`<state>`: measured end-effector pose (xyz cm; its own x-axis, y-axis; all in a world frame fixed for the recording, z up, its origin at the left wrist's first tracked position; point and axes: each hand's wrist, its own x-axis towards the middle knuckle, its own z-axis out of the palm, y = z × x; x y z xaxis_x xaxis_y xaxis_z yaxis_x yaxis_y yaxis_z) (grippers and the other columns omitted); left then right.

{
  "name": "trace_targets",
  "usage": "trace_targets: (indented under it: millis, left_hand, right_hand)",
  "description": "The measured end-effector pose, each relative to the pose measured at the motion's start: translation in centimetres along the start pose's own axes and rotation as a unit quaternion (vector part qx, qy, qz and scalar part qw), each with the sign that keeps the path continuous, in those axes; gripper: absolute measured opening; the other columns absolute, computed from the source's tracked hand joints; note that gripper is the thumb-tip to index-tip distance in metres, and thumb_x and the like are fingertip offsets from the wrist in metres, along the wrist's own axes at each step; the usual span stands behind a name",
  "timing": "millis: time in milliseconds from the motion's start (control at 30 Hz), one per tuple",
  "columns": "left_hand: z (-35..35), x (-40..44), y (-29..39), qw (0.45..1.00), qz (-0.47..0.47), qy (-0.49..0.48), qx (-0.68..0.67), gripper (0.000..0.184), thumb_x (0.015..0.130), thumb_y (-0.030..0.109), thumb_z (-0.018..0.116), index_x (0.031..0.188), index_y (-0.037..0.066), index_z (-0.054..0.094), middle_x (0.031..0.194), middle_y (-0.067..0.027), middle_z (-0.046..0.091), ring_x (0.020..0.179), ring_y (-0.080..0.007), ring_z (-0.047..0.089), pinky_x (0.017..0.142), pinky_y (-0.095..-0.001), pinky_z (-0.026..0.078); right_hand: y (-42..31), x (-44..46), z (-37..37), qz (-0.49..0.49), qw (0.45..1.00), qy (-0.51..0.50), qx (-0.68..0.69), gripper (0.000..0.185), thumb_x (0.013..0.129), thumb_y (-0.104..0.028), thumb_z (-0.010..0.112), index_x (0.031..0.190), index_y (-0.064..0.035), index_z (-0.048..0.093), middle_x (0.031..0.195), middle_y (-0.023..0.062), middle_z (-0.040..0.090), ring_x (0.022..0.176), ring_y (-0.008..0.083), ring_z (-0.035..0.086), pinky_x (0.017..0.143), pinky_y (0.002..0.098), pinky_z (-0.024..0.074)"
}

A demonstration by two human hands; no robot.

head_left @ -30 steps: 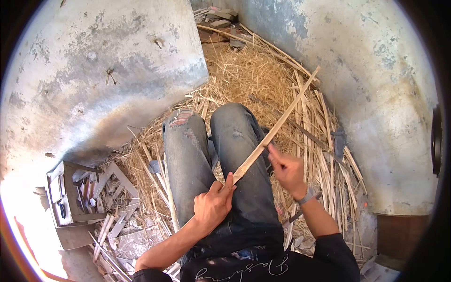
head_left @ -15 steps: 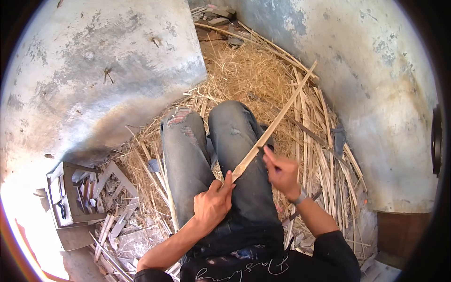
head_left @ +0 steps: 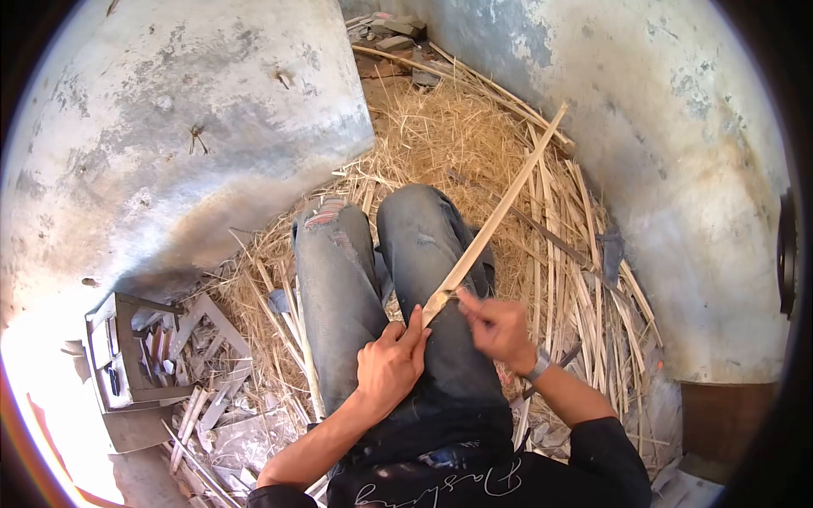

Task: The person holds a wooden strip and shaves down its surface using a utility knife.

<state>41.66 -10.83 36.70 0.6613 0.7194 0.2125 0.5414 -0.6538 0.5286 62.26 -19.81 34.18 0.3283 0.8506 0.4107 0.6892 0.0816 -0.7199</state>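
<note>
A long pale bamboo strip [head_left: 501, 212] slants across my right thigh, its far end pointing up and right over the straw. My left hand [head_left: 391, 366] grips the near end, with the index finger extended along it. My right hand [head_left: 498, 328] is closed at the strip's right side, a little farther up than my left. At its fingertips shows a small dark tool [head_left: 451, 292] against the strip; most of it is hidden by the fingers, so its kind is unclear.
Straw and shavings [head_left: 440, 127] cover the floor ahead. Many pale strips [head_left: 584, 313] lie along the right wall [head_left: 677, 169]. A weathered wall [head_left: 212, 102] stands ahead left. At lower left, an open wooden box [head_left: 140, 394] holds small items beside scraps.
My right hand has moved down and left along the strip, bringing the dark tool nearer my left hand. The strip's far end has shifted slightly up and left.
</note>
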Motion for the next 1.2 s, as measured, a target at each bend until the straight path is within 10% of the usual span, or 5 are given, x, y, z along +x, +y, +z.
trace_targets:
  millis: [333,433,800,1067,1200]
  left_hand:
    - [0.1,-0.2,-0.1,0.999,-0.013,-0.002,-0.042,0.039,0.096,0.021,0.078,0.134,0.011,0.073,0.073,-0.0069,0.058,0.053,-0.025,0.06,0.053,-0.0411,0.05]
    - [0.0,-0.3,-0.1,1.0,-0.003,-0.003,-0.021,0.041,0.095,0.02,0.078,0.135,0.012,0.072,0.074,-0.0059,0.058,0.053,-0.0246,0.061,0.051,-0.0414,0.051]
    - [0.4,-0.4,-0.5,1.0,0.023,0.0,0.021,0.039,0.098,0.027,0.073,0.135,0.013,0.072,0.079,-0.0054,0.06,0.052,-0.0288,0.066,0.047,-0.0435,0.055]
    - [0.2,-0.3,-0.6,1.0,0.016,-0.007,0.007,0.039,0.1,0.027,0.072,0.135,0.012,0.071,0.079,-0.0073,0.06,0.053,-0.0306,0.066,0.048,-0.045,0.055]
    - [-0.1,-0.2,-0.6,1.0,0.014,-0.013,-0.014,0.04,0.098,0.024,0.074,0.136,0.011,0.071,0.077,-0.0076,0.059,0.055,-0.0291,0.065,0.051,-0.0441,0.054]
  right_hand:
    - [1.1,0.2,-1.8,0.265,0.867,-0.163,0.388,0.028,0.098,-0.006,0.076,0.125,0.0006,0.076,0.08,-0.0007,0.07,0.061,0.0039,0.054,0.055,0.0221,0.0427]
    - [-0.5,1.1,-1.7,0.274,0.873,-0.04,0.402,0.03,0.095,-0.005,0.078,0.124,0.0019,0.076,0.079,-0.0026,0.067,0.061,0.0032,0.051,0.056,0.0212,0.0423]
    - [-2.2,1.6,0.5,0.041,0.995,-0.014,0.086,0.027,0.085,-0.008,0.086,0.111,-0.0056,0.08,0.064,0.0035,0.061,0.051,0.006,0.051,0.05,0.0249,0.0413]
    - [0.3,-0.4,-2.0,0.238,0.932,0.056,0.266,0.014,0.092,-0.01,0.081,0.088,-0.0025,0.07,0.067,-0.0013,0.06,0.062,0.0021,0.052,0.056,0.0246,0.0423]
    - [2.7,0.1,-7.3,0.293,0.947,0.133,0.003,0.02,0.094,-0.015,0.081,0.101,-0.0002,0.07,0.067,0.0022,0.061,0.061,0.0059,0.054,0.056,0.0274,0.0432]
